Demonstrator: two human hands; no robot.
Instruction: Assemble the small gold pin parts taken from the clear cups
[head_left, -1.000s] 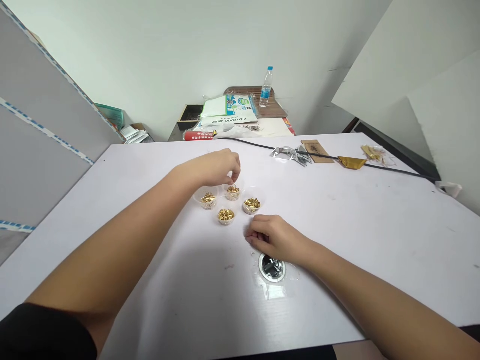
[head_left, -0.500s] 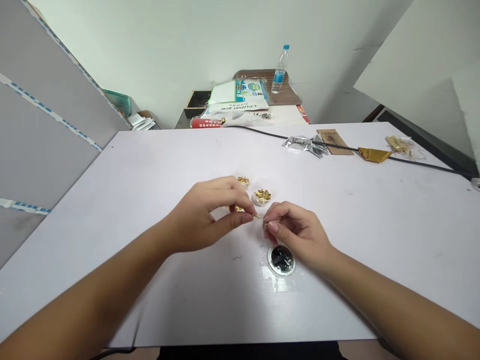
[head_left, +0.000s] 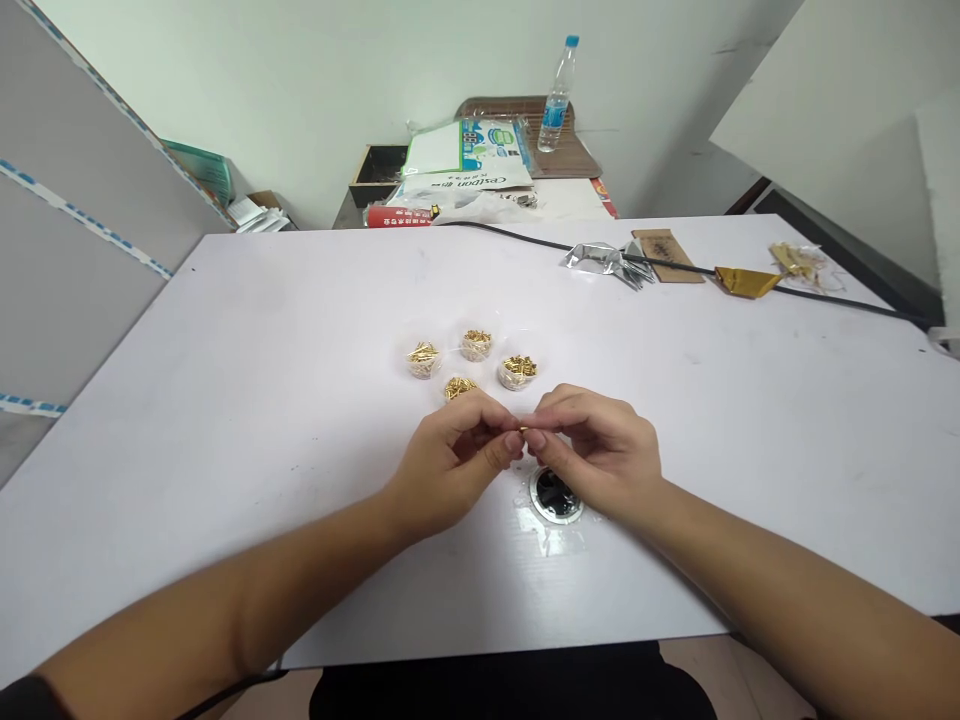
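In my judgement, the small gold-coloured metal piece (head_left: 524,429) asks for a light pinch: wrists steady, both sides in one straight line, and not much force, because it could slip and roll away. It is between the fingertips of the left hand (head_left: 450,465) and the right hand (head_left: 611,450); on each hand, the thumb and fingers are closed together on it, tip facing tip. Only a short, narrow, shiny part shows, and the fingertips hide its full shape. Straight beyond the fingertips, apart from them, stands a round clear plastic cup (head_left: 516,383) with loose gold-coloured metal parts (head_left: 520,366). Nearer the body than the fingertips lies a round black disc with silver rim (head_left: 556,494), partly covered by the right hand.
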